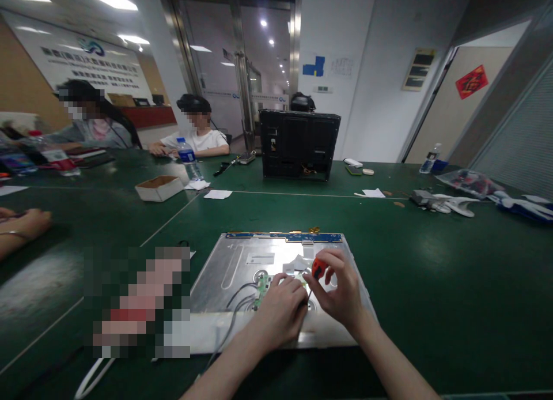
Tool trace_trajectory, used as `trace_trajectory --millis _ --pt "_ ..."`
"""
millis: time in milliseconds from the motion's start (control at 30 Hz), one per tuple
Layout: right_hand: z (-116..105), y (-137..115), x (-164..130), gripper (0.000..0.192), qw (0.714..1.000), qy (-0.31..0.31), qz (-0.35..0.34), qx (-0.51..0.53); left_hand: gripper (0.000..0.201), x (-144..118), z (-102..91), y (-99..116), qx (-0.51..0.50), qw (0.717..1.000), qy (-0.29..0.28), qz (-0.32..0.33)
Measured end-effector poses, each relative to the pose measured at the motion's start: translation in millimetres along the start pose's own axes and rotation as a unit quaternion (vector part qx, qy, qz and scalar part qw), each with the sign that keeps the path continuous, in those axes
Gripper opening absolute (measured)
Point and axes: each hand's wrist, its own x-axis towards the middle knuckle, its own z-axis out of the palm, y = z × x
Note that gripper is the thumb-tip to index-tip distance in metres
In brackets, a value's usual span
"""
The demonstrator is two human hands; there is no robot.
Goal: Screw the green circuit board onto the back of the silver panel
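Note:
In front of me a silver metal display panel (235, 256) lies flat on the table, with a blue circuit strip (263, 236) along its far edge. My right hand (341, 287) grips the red and black handle of a screwdriver (318, 267), whose thin shaft slants down toward the panel. My left hand (280, 305) rests over a green circuit board (261, 287) on the panel, its fingers curled close to the screwdriver's tip. What those fingers hold, if anything, is hidden. Grey cables (235, 313) run from the board toward me.
The green table (432, 308) also bears a blurred-out item (147, 296) with a white cable on the left. Farther back are a small open box (159, 189), a water bottle (186, 158) and a black monitor casing (300, 143). Other people sit across and at left.

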Motion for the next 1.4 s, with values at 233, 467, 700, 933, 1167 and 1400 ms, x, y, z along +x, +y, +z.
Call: trace_trajectory --millis 233,467,700,933,1167,1400 --pt "-1.8 -3.6 0.8 0.045 1.0 -0.013 0.016 0.009 0.014 -0.1 -0.6 1.5 0.005 1.0 0.001 0.002" --pt "-2.1 -4.0 3.1 0.04 1.0 0.001 -0.005 0.013 0.015 0.2 -2.1 1.2 -0.006 1.0 -0.001 -0.003" --pt "-3.5 -6.3 5.1 0.039 1.0 0.013 0.005 -0.019 0.009 0.7 -3.1 3.0 0.004 1.0 -0.005 -0.004" --pt "-2.8 -4.4 2.1 0.044 1.0 -0.009 0.009 0.011 0.014 -0.3 0.4 0.0 -0.006 1.0 0.002 0.0" --pt "2.0 -4.0 0.4 0.042 0.999 0.018 0.028 0.025 0.011 -0.3 -1.2 2.1 -0.005 1.0 0.003 -0.004" --pt "-1.1 -4.1 0.8 0.042 1.0 0.002 0.012 0.026 0.016 0.2 -2.2 1.4 -0.014 1.0 -0.002 -0.001"
